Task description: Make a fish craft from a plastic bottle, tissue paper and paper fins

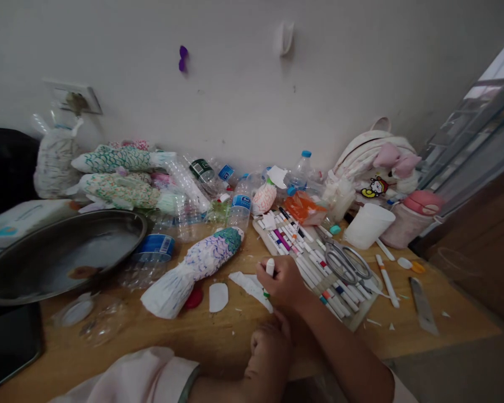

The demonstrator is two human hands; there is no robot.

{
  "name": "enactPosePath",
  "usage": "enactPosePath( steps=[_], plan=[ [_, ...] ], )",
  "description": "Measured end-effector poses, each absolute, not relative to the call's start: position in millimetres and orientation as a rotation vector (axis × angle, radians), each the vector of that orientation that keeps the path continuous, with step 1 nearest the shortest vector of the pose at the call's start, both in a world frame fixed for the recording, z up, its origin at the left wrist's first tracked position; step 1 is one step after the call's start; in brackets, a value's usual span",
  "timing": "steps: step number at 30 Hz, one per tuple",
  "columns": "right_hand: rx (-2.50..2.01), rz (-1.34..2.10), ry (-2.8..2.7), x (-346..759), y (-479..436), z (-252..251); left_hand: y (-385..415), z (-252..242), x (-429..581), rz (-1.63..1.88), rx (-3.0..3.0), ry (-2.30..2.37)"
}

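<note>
In my right hand [284,282] is a white marker [270,267], held upright in a closed grip, with its green end down at a cut strip of white paper [248,284]. My left hand [271,342] lies just below, fingers curled, its fingertips at the strip's lower corner; the exact contact is partly hidden. Left of the strip lies a small rounded piece of white paper [218,296]. Beyond it rests a paper-covered fish [205,258] with purple scale marks and a green head. A tray of markers [311,257] sits right of my right hand.
Grey scissors [348,263] lie on the markers. A metal basin [67,252] stands left, near clear plastic bottles [239,210] and more painted fish [117,159]. To the right are a white cup [368,225], a pink bottle [418,218], a backpack [376,162] and a cutter-like blade [423,306].
</note>
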State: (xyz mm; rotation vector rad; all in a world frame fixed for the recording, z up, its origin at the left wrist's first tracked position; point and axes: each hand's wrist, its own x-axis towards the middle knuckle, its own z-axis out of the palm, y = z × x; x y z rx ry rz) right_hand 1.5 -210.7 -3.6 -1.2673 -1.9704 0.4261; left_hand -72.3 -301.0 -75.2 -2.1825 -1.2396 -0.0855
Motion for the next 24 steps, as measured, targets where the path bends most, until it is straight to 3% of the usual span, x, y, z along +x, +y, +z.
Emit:
enactPosePath(
  steps=[24],
  plan=[
    [-1.256, 0.345, -2.128, -1.1, -209.1, -10.2, -300.3, -83.1, -70.9, -0.059, -2.241, -1.230]
  ],
)
